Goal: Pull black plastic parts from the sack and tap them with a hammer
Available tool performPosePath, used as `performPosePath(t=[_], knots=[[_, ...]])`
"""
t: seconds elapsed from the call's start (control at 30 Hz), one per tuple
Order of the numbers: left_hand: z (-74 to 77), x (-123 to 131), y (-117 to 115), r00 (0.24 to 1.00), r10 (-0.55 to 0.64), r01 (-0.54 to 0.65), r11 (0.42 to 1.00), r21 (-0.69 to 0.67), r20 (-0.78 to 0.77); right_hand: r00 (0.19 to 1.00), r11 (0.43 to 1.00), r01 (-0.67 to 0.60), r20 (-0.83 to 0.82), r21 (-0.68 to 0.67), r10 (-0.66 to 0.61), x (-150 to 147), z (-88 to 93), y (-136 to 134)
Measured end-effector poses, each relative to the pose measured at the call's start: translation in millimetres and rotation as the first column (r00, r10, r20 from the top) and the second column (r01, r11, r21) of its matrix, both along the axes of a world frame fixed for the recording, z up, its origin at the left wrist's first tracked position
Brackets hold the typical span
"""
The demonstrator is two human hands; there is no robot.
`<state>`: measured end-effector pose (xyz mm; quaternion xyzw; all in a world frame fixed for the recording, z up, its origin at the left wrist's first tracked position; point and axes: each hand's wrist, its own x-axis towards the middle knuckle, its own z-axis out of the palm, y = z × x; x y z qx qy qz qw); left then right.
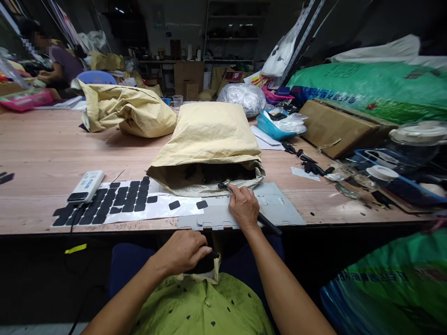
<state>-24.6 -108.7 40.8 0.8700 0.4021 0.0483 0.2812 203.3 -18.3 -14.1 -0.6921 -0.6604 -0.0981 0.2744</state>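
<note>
My right hand (243,206) is closed around a black rod (269,224) with a silver collar near its far end. That end is at the mouth of a tan woven sack (218,125) lying on the table, with dark items inside. Low over my lap, my left hand (186,251) is closed at the opening of another tan bag (215,270). A dark piece shows by its thumb, but its kind is hidden. Beneath my right forearm and the sack lies a grey sheet (279,209). Left of it, black rounded-square stickers (129,201) sit on white backing paper (164,209).
A white electronic device (86,186) with a cable rests on the stickers. A second tan sack (139,109) lies behind. To the right are black parts (310,165), a blue basket (274,128), a cardboard box (344,128) and green sacks (370,86). Another person (61,65) sits far left.
</note>
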Motion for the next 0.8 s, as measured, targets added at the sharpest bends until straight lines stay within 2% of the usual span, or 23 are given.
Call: performPosePath(t=[0.2, 0.27, 0.3, 0.37, 0.43, 0.5, 0.57, 0.63, 0.67, 0.73, 0.77, 0.8], knots=[[-65.7, 11, -14, 0.958, 0.048, -0.056, 0.998, -0.02, -0.284, 1.0, 1.0, 0.005, 0.004, 0.002, -0.005, 1, -1.9, 1], [-78.3, 11, -14, 0.933, 0.05, -0.076, 0.995, -0.059, -0.358, 1.0, 1.0, -0.003, 0.004, 0.006, 0.003, 1, -2.3, 1], [-79.2, 10, -14, 0.927, 0.044, -0.08, 0.994, -0.08, -0.373, 1.0, 1.0, -0.007, 0.003, 0.008, 0.007, 1, -2.3, 1], [-68.4, 11, -13, 0.944, 0.012, -0.059, 0.989, -0.135, -0.329, 1.0, 1.0, -0.009, -0.001, 0.011, 0.009, 1, -2.3, 1], [-43.5, 12, -7, 0.983, -0.06, 0.019, 0.974, -0.225, -0.172, 1.0, 1.0, -0.005, -0.003, 0.007, 0.005, 1, -2.3, 1], [-12.9, 16, 7, 0.993, -0.104, 0.117, 0.945, -0.306, 0.057, 1.0, 1.0, -0.004, -0.003, 0.003, 0.004, 0, -2.2, 1], [12.5, 19, 33, 0.974, -0.01, 0.079, 0.953, -0.294, 0.227, 1.0, 1.0, -0.005, -0.003, 0.0, 0.005, 0, -1.9, 1], [24.6, 21, 69, 0.937, 0.225, -0.191, 0.971, -0.144, 0.269, 1.0, 1.0, -0.004, -0.001, -0.002, 0.004, 0, -1.5, 1], [25.1, 22, 89, 0.894, 0.345, -0.34, 0.938, -0.069, 0.286, 1.0, 1.0, -0.002, 0.0, -0.003, 0.002, 0, -1.2, 1], [17.4, 20, 128, 0.767, 0.566, -0.601, 0.799, 0.031, 0.303, 1.0, 1.0, 0.003, -0.001, -0.003, -0.003, 0, -0.6, 1], [10.9, 18, 144, 0.704, 0.657, -0.693, 0.719, 0.058, 0.271, 1.0, 1.0, 0.003, -0.003, -0.003, -0.003, 0, -0.4, 1], [3.7, 17, 159, 0.663, 0.712, -0.74, 0.67, 0.059, 0.231, 1.0, 1.0, 0.003, -0.005, -0.002, -0.003, 0, -0.2, 1]])
